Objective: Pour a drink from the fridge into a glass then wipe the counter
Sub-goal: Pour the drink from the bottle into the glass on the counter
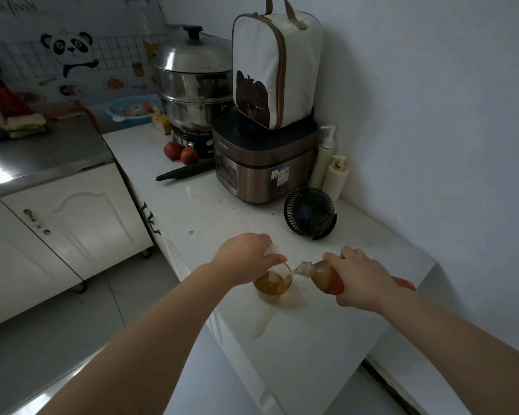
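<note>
At counter (pixel 357 235) edge: left hand (pixel 243 259) grips glass (pixel 272 287), right hand (pixel 363 280) grips tilted bottle (pixel 321 275); spill (pixel 264 323) beside glass; steeper tilt risks overflow

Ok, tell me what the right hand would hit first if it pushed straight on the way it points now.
The glass: the right hand grips the tipped bottle, whose mouth leads leftward at the glass rim. The left hand on the glass comes next, though depth is unclear.

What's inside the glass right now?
Visible: amber drink in the glass, with a stream entering from the tilted bottle. The left hand covers part of the rim, hiding the exact level.
</note>
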Action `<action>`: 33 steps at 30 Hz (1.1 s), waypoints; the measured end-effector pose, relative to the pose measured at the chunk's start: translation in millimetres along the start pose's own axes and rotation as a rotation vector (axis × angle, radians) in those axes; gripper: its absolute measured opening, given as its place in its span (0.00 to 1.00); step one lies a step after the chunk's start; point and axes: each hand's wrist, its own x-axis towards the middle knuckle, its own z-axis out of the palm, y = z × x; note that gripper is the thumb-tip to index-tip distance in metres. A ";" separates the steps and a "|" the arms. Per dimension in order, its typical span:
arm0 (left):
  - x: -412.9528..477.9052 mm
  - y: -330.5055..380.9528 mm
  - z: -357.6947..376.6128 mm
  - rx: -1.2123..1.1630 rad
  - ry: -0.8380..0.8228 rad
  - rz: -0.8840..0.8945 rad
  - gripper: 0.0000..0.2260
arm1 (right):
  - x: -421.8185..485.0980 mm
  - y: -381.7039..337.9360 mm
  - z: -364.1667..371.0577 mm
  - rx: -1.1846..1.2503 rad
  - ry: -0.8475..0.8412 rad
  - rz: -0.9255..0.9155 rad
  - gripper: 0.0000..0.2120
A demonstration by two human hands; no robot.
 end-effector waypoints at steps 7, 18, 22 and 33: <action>-0.2 8.5 -7.5 -0.066 0.044 0.029 0.21 | -6.0 -6.3 -2.4 0.432 0.140 0.067 0.35; 10.5 43.4 -44.1 -0.146 0.106 0.169 0.12 | -9.9 -20.1 -26.1 0.625 0.263 0.014 0.36; 13.8 50.6 -57.5 -0.085 0.086 0.177 0.13 | -9.6 -20.7 -33.0 0.630 0.279 0.019 0.35; 16.3 61.0 -85.2 -0.009 0.052 0.275 0.13 | -10.1 -21.2 -51.6 0.676 0.347 0.015 0.35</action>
